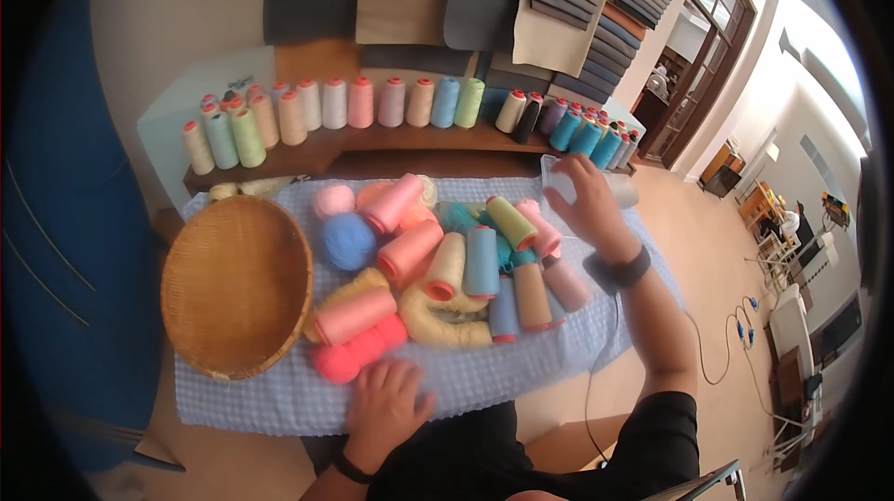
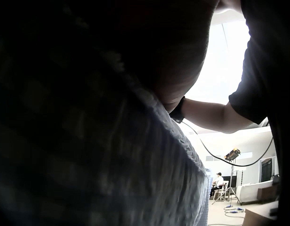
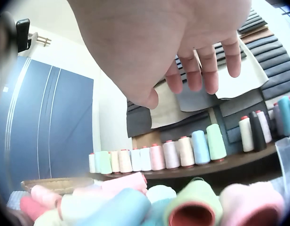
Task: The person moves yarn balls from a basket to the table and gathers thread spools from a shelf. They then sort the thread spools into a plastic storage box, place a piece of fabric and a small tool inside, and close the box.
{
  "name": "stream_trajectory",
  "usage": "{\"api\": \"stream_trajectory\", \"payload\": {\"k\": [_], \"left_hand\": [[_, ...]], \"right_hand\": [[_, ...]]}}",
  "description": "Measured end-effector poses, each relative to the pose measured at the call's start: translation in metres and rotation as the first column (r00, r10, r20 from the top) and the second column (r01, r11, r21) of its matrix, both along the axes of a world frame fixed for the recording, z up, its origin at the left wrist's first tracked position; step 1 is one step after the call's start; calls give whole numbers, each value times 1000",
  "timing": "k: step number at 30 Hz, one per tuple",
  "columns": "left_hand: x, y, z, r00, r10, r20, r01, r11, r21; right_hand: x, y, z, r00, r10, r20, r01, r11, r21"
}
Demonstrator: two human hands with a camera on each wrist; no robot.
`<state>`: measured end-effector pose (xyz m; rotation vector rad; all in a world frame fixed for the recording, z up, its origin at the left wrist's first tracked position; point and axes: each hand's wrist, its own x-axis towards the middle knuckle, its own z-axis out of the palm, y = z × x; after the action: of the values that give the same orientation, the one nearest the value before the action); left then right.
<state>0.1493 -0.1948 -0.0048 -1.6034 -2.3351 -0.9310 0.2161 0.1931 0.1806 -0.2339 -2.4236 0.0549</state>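
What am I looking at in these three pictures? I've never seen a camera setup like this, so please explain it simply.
There's no robot here, just a person's left hand and right hand, both bare. The wide picture comes from a camera on the head, looking down. The dark one is from the left wrist, mostly shadow; the third, from the right wrist, looks past that palm. On a checkered cloth lie a wicker basket, thread cones and yarn balls. The left hand rests at the near edge, by some red yarn; the right is raised near the pile's far right. Neither seems to hold anything.
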Motion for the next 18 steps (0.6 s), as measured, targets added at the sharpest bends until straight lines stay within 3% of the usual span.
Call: {"api": "stream_trajectory", "payload": {"k": [6, 9, 15, 18], "left_hand": [[0, -1, -6, 1000, 0, 28, 1, 1000, -29], [-1, -1, -7, 999, 0, 44, 2, 999, -53], [-5, 1, -13, 1000, -3, -24, 3, 1000, 16], [-5, 0, -9, 1000, 0, 20, -1, 1000, 13]], "right_hand": [[-115, 27, 22, 990, -89, 112, 70, 984, 164], [-173, 45, 18, 936, -272, 222, 228, 952, 203], [-245, 80, 10, 903, -391, 179, 368, 918, 148], [-268, 92, 9, 888, -421, 183, 411, 907, 93]]}}
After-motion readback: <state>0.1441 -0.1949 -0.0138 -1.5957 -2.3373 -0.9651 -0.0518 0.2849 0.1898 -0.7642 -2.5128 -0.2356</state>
